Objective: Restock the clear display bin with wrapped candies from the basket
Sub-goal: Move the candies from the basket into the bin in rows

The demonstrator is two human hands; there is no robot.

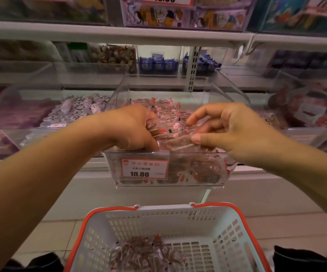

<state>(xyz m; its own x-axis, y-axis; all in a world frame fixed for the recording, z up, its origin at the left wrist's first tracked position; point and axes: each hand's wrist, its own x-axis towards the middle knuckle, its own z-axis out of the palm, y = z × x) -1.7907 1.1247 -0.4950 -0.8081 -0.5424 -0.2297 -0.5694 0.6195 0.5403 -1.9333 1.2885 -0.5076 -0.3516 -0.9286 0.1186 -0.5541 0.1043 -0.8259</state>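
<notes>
**At the candy shelf: both hands over the clear bin**

Along the back, white metal shelving (119, 34) runs across in tiers, stocked with clear bins of sweets; blue packets (158, 64) sit in one on the middle tier, silver-wrapped pieces (74, 108) in a bin to the left. Much of it is blurred.

Below, on the pale tiled floor, a white slotted plastic basket with a red rim (225, 228) stands directly under the hands. A heap of clear-wrapped brown candies (148, 254) lies on its bottom, toward the near left.

Clear plastic display bin (223, 173), pulled forward from the lower shelf, sits between the two forearms. It is filled nearly to the front lip with the same red-and-white printed wrapped candies (168, 110). A red-bordered price tag reading 10.80 (144, 168) is fixed to its front wall, left of centre.

Left hand (131, 128): fingers curled down over a bunch of wrapped candies at the bin's front left, knuckles up, thumb at the front lip. Grip looks closed round the bunch.

Right hand (229, 130): thumb and curled fingers pinch one long clear-wrapped brown candy (178, 144) above the front of the bin; the remaining fingers are spread loosely above the pile.
</notes>
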